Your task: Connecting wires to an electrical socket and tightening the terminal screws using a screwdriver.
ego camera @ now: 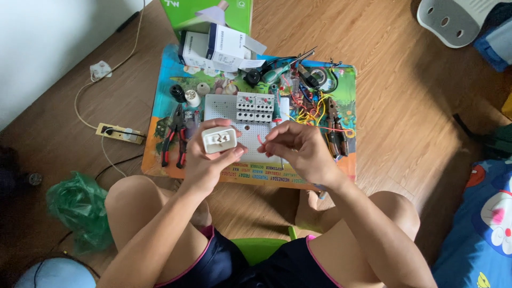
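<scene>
i sit at a low table (160, 114) with a bright printed top. a white pegboard (224, 108) lies at its middle with grey breakers (255, 107) on it. red-handled pliers (175, 136) lie to the left, a second pair (335, 128) to the right by tangled wires (311, 109). my left hand (205, 160) is curled round a white socket (219, 140), held above the board. my right hand (298, 152) pinches a short red wire (261, 142) just beside the socket.

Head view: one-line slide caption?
Left hand holds a white socket; right hand pinches a red wire beside it.
</scene>
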